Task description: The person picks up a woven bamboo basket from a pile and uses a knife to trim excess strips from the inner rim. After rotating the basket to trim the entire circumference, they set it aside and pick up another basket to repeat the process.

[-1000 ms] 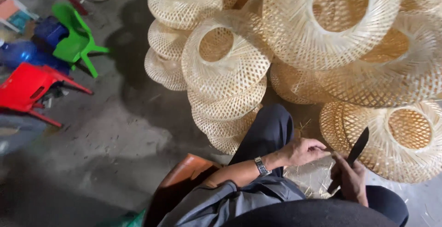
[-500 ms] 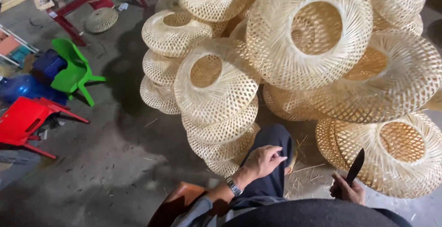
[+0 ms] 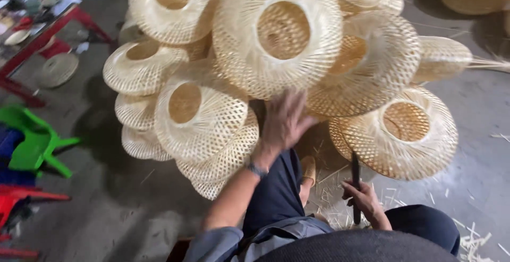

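A: Your left hand (image 3: 284,121) is stretched out with the fingers spread wide, right at the underside of the big woven bamboo lampshade (image 3: 276,33) at the top of the pile. I can't tell whether the fingertips are touching it or only just beside it.

B: And the other one?

A: Your right hand (image 3: 364,201) is closed around the handle of a dark knife (image 3: 355,179), blade pointing up, held low by your knee (image 3: 425,225) over the bamboo shavings (image 3: 332,195) on the concrete floor (image 3: 95,214).

B: Where does that shade sit?

A: It rests on the heap, its round opening facing you, leaning on the shades around it: a smaller open-weave shade (image 3: 199,116) below to the left, and a wide flat one (image 3: 396,132) lower right. None of them is on a bench; the heap stands on the floor in front of you.

B: How will it handle?

A: Light, I'd judge, and springy rather than stiff. The weave is thin strip with gaps, so it should give under a pinch and could crack if squeezed. The firmer rim around the opening looks the safest place to take hold. The neighbours lean together, so they may shift.

B: Anything else nearby?

A: A green plastic chair (image 3: 34,145) well off at the left edge of the floor.
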